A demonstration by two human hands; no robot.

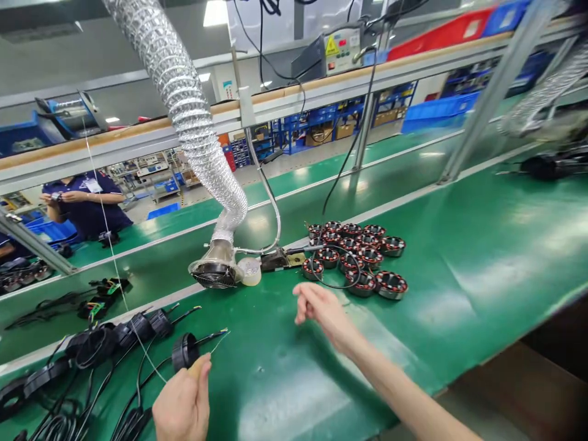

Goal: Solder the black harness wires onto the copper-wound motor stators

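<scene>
My left hand [182, 401] is closed low in the view, pinching a thin wire [114, 269] that runs up from it toward the shelf. Just beyond its thumb stands a black ring-shaped motor part [184, 350] with a cable. My right hand [321, 309] hovers over the green bench mat with its fingers loosely curled and nothing visible in them. It is a short way in front of a cluster of several round stators with copper windings [362, 254].
A silver flexible duct [193, 122] ends in a fan hood [215, 272] beside a tape roll [250, 271] and soldering tool stand [280, 260]. More black motor parts with cables [92, 349] lie at left. Another person in dark blue [85, 205] works beyond the conveyor.
</scene>
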